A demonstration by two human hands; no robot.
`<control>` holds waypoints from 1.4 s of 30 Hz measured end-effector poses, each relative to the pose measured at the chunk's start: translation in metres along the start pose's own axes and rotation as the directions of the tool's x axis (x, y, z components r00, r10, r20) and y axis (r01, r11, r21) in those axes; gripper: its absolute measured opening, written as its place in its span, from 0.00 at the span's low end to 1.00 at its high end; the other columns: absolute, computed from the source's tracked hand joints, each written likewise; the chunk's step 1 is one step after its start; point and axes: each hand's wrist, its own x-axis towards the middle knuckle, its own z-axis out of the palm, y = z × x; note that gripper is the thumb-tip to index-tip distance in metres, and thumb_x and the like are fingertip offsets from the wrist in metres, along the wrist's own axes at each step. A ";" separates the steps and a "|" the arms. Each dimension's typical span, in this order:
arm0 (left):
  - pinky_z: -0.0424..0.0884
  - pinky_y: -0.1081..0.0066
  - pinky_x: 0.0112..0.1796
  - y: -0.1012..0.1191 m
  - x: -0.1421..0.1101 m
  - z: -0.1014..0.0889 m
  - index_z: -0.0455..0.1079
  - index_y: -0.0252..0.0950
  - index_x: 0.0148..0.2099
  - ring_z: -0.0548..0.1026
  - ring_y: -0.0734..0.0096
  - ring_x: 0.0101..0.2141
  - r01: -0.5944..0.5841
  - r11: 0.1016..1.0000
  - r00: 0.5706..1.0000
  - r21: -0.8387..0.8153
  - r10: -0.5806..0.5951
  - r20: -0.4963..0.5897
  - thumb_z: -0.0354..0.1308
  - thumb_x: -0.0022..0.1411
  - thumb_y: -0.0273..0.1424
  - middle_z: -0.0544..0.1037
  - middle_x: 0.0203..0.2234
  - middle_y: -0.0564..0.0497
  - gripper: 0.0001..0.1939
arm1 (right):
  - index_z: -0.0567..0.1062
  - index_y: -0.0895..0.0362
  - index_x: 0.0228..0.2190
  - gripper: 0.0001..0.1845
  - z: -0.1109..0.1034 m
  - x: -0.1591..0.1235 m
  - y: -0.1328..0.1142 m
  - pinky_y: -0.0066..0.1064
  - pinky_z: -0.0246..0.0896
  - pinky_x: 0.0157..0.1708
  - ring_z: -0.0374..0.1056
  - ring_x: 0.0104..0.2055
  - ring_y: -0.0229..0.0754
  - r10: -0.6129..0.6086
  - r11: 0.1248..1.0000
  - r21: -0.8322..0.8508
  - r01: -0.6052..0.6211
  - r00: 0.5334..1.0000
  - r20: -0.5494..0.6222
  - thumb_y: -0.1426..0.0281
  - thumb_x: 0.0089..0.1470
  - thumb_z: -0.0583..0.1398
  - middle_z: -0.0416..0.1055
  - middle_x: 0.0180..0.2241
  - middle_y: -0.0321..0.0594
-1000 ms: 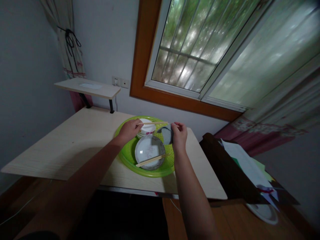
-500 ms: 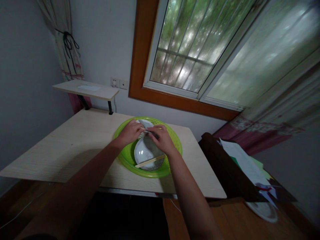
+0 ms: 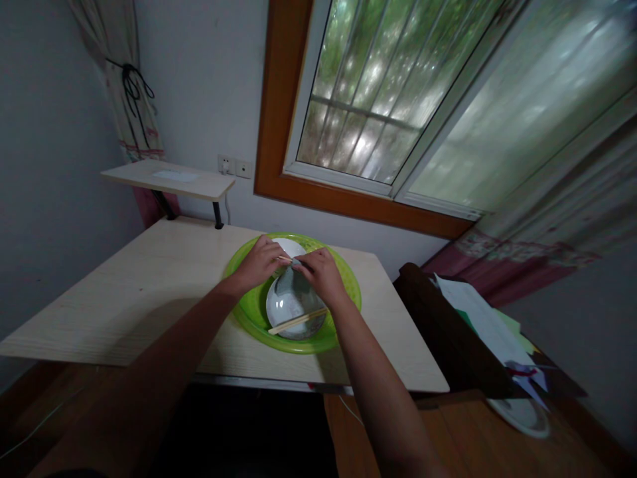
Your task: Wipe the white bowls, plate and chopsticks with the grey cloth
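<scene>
Over a green plastic basin (image 3: 245, 321) my two hands meet, fingertips almost touching. My left hand (image 3: 259, 261) is closed in a pinch on a thin pale stick, apparently a chopstick (image 3: 284, 258). Between the fingers of my right hand (image 3: 322, 272) is a small grey piece (image 3: 295, 261), soft-looking like a cloth, pressed against the stick's end; its kind is unclear. Inside the basin, a shiny whitish bowl (image 3: 288, 304) lies below my hands, with a pair of chopsticks (image 3: 298, 321) across it. Another white bowl (image 3: 291, 247) sits behind, partly hidden by my fingers.
The basin stands on a pale wooden table (image 3: 184, 285) with a raised shelf (image 3: 169, 180) at its back left. A window (image 3: 368, 106) is beyond. To the right are a dark brown piece of furniture (image 3: 442, 332) with papers (image 3: 472, 312) and a round white object (image 3: 522, 418) low down.
My fingers have shifted slightly around the stick, and more of the grey piece shows between them. The bowls and the chopsticks in the basin have stayed put.
</scene>
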 end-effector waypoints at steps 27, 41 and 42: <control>0.67 0.61 0.43 0.005 -0.002 0.006 0.73 0.37 0.43 0.74 0.56 0.44 -0.037 0.920 0.982 0.390 -0.039 0.184 0.48 0.75 0.33 0.80 0.39 0.44 0.12 | 0.77 0.54 0.51 0.14 0.006 0.001 -0.007 0.41 0.57 0.49 0.65 0.50 0.52 0.056 0.937 -0.349 -0.022 0.995 0.087 0.65 0.69 0.57 0.76 0.47 0.47; 0.67 0.60 0.48 -0.009 0.001 -0.002 0.76 0.35 0.44 0.70 0.55 0.44 0.077 0.922 0.996 0.379 -0.086 0.006 0.49 0.75 0.30 0.81 0.42 0.44 0.14 | 0.79 0.56 0.49 0.14 0.002 -0.006 0.020 0.44 0.56 0.52 0.61 0.52 0.55 0.257 0.873 -0.408 -0.268 0.963 -0.084 0.66 0.68 0.58 0.75 0.49 0.49; 0.67 0.60 0.47 -0.007 0.001 -0.001 0.76 0.35 0.44 0.70 0.55 0.44 0.061 0.927 0.996 0.371 -0.079 0.035 0.49 0.75 0.30 0.81 0.41 0.44 0.14 | 0.79 0.56 0.49 0.14 0.003 -0.005 0.018 0.44 0.56 0.52 0.61 0.52 0.55 0.229 0.883 -0.404 -0.239 0.971 -0.072 0.66 0.68 0.58 0.75 0.49 0.49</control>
